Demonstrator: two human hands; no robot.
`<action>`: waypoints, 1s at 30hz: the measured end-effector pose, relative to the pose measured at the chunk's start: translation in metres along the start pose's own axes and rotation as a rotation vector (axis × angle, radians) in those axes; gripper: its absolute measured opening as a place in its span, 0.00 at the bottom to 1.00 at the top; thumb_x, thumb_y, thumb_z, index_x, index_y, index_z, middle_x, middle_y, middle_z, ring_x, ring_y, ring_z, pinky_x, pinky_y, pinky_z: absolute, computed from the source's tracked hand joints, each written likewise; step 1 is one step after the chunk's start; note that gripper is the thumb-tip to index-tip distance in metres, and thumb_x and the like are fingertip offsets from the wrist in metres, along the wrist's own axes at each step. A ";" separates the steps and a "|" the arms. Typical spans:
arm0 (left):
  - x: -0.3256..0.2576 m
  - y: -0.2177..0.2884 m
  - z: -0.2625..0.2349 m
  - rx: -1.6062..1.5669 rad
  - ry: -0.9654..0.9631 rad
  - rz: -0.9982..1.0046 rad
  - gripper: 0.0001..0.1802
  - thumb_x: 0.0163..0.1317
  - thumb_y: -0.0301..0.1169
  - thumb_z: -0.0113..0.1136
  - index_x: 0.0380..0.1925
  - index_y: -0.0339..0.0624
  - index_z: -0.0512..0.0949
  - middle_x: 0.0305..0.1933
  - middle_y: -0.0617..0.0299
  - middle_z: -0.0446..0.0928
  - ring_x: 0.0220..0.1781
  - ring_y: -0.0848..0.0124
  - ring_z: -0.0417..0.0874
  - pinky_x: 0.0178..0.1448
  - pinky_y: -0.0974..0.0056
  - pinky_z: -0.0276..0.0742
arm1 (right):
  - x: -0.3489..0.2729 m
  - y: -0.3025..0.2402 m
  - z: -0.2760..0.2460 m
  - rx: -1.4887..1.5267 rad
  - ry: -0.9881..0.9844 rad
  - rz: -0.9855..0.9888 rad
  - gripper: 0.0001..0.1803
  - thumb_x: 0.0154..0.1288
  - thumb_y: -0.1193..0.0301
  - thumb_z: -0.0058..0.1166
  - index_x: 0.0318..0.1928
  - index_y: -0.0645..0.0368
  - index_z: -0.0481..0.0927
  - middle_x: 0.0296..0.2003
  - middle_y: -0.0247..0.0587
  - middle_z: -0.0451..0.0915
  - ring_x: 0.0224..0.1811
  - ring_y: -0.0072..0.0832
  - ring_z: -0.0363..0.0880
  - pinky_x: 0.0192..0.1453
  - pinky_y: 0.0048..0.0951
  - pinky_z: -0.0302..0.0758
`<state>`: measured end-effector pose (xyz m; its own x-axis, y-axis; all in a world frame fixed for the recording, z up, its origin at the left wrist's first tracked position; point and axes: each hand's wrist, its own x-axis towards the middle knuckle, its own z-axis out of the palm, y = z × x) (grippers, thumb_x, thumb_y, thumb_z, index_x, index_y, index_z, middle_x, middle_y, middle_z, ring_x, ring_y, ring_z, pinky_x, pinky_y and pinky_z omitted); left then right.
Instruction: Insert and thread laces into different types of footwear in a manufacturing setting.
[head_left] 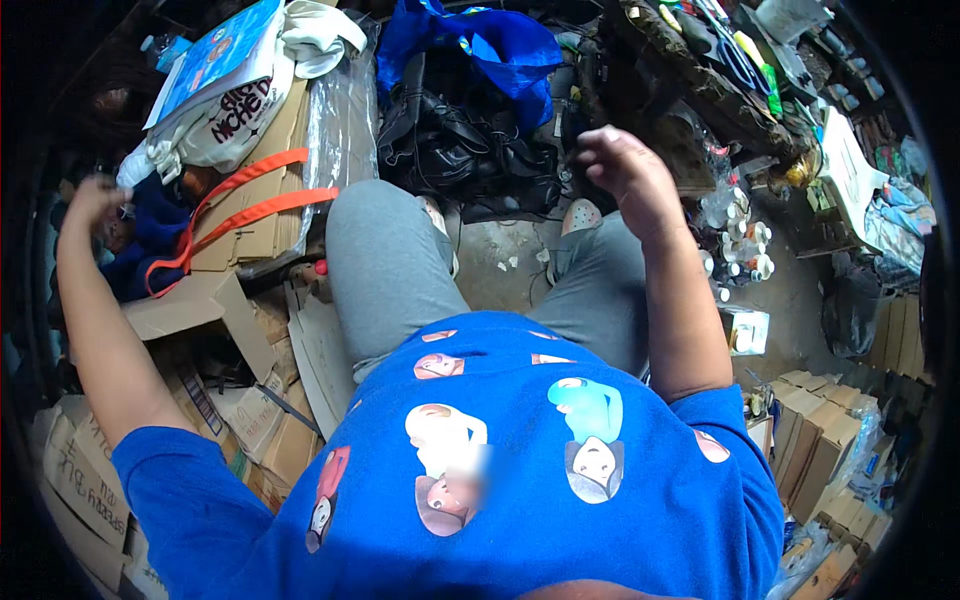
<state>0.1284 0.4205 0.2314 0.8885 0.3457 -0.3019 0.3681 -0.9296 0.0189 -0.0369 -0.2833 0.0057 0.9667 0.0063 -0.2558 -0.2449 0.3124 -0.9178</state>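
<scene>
My left hand (pixel 97 202) reaches out to the far left, beside a dark blue cloth (pixel 150 235) with bright orange straps (pixel 240 215). Its fingers are blurred, and whether they touch the cloth I cannot tell. Raised above my right knee, my right hand (pixel 632 180) has loosely bent fingers, apart, with nothing seen in them. Between the hands, past my feet, lies a heap of black, shiny bags (pixel 465 150). A crumpled blue plastic bag (pixel 490 45) rests behind it. Left of the heap, a white printed cloth bag (pixel 235 120) sits under a blue-covered booklet (pixel 222 62).
Flattened cardboard (pixel 270 195) and an open carton (pixel 205 310) crowd my left side. To the right stand several capped bottles (pixel 740 245), a small white box (pixel 745 330) and stacked cardboard pieces (pixel 815 430). Scissors (pixel 735 60) lie on a cluttered surface at the upper right.
</scene>
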 end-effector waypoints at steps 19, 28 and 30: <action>0.164 0.375 0.425 0.017 -0.356 0.314 0.28 0.56 0.27 0.52 0.59 0.36 0.70 0.56 0.46 0.77 0.56 0.52 0.78 0.58 0.54 0.73 | 0.051 0.039 0.008 -0.819 -0.381 0.271 0.16 0.62 0.62 0.59 0.40 0.62 0.81 0.32 0.51 0.81 0.35 0.41 0.80 0.40 0.36 0.74; 0.150 0.351 0.439 -0.525 -0.334 0.007 0.44 0.51 0.25 0.69 0.68 0.36 0.57 0.61 0.43 0.71 0.59 0.55 0.76 0.61 0.57 0.72 | 0.064 0.046 0.003 -0.711 -0.350 0.383 0.15 0.63 0.62 0.58 0.41 0.62 0.81 0.32 0.50 0.81 0.36 0.39 0.81 0.41 0.35 0.74; 0.139 0.347 0.428 -0.748 -0.221 0.068 0.39 0.52 0.25 0.69 0.63 0.35 0.62 0.53 0.44 0.75 0.50 0.60 0.80 0.54 0.59 0.76 | 0.067 0.040 0.010 -0.716 -0.345 0.371 0.15 0.63 0.62 0.58 0.42 0.62 0.81 0.32 0.49 0.81 0.37 0.38 0.81 0.41 0.34 0.74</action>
<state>0.2623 0.0914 -0.2117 0.8694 0.1847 -0.4584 0.4716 -0.5872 0.6579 0.0193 -0.2607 -0.0452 0.7555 0.3125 -0.5757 -0.4237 -0.4372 -0.7933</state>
